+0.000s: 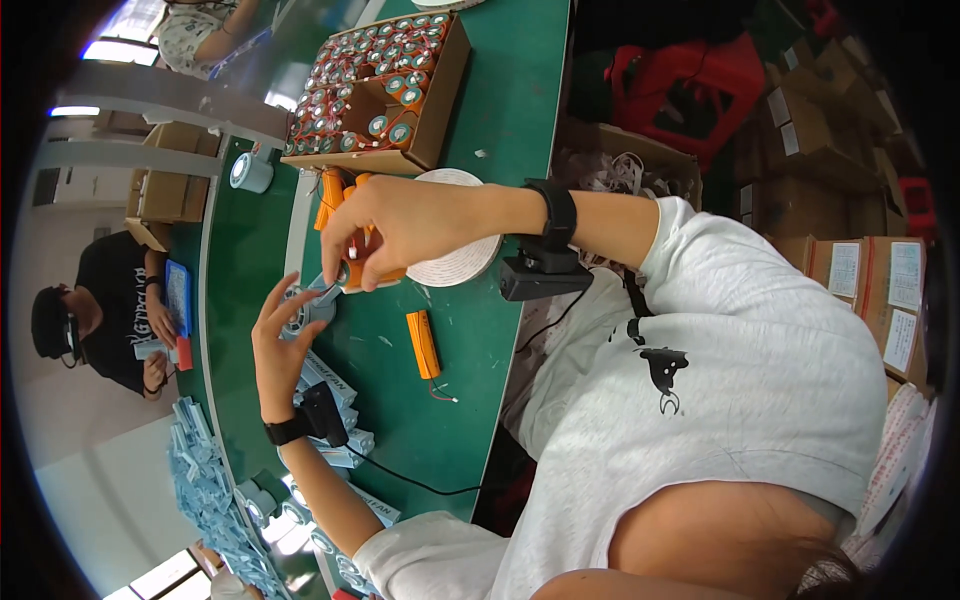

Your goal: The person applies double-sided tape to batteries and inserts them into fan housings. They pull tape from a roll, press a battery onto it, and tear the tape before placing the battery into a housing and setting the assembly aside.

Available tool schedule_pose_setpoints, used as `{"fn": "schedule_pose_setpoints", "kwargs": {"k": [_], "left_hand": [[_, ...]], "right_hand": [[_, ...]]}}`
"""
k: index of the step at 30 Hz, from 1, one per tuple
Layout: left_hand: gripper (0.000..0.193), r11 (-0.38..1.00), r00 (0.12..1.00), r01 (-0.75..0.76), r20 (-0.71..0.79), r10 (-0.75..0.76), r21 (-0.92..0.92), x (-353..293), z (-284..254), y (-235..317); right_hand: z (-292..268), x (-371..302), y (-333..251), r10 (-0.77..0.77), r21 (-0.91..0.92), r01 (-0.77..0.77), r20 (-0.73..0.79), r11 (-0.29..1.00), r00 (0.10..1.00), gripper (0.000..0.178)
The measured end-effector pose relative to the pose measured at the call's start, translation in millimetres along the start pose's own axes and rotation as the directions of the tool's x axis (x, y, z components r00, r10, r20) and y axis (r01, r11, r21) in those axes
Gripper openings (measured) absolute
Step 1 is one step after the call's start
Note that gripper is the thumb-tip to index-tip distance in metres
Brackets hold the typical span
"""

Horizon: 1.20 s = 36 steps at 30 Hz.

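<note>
My right hand (405, 225) reaches over the table with its fingers curled around an orange battery pack (392, 276), whose far end shows between thumb and fingers. A thin dark wire runs from there toward the other hand. My left hand (277, 345) is raised close by, thumb and fingers apart. Just behind its fingertips is a light-blue round device (296, 315), partly hidden. Another orange battery pack (423, 345) with thin leads lies alone on the green table. More orange packs (328, 198) are next to my right fingers, and a white coiled roll (455, 262) is partly under my right wrist.
A cardboard box (440, 105) full of wired battery packs stands at the top of the table (505, 95). Light-blue cartons (335, 390) lie beside my left forearm. Across the table a person (110, 305) handles a small item. A red stool (690, 95) and brown cartons (850, 270) are at right.
</note>
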<state>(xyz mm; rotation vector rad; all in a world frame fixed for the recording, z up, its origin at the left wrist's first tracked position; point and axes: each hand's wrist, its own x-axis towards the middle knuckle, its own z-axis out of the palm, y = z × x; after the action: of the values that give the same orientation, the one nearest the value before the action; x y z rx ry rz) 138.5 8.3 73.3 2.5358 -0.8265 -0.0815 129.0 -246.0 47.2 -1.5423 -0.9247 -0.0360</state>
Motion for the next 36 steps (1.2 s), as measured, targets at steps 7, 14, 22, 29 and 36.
{"fn": "schedule_pose_setpoints", "kwargs": {"k": [7, 14, 22, 29, 36], "left_hand": [[0.021, 0.985, 0.999, -0.002, -0.031, 0.007, 0.172, -6, 14, -15], [0.022, 0.928, 0.963, -0.187, -0.127, 0.238, 0.322, 2, 27, -1], [0.018, 0.910, 0.976, -0.157, -0.078, 0.201, 0.384, 10, 37, -3], [0.020, 0.930, 0.956, 0.030, -0.262, -0.135, -0.367, 8, 40, -14], [0.041, 0.994, 0.985, 0.010, -0.169, -0.028, -0.107, -7, 25, -10]], "right_hand": [[6, 51, 14, -0.094, -0.171, 0.096, 0.016, 0.981, 0.995, 0.027], [5, 47, 34, -0.007, -0.229, 0.057, 0.210, 0.972, 0.978, 0.019], [8, 50, 36, -0.152, -0.407, 0.309, 0.375, 0.859, 0.915, 0.021], [15, 63, 35, 0.134, -0.634, 0.280, 0.525, 0.721, 0.841, 0.018], [26, 87, 35, 0.362, -0.714, 0.322, 0.626, 0.622, 0.691, 0.015]]}}
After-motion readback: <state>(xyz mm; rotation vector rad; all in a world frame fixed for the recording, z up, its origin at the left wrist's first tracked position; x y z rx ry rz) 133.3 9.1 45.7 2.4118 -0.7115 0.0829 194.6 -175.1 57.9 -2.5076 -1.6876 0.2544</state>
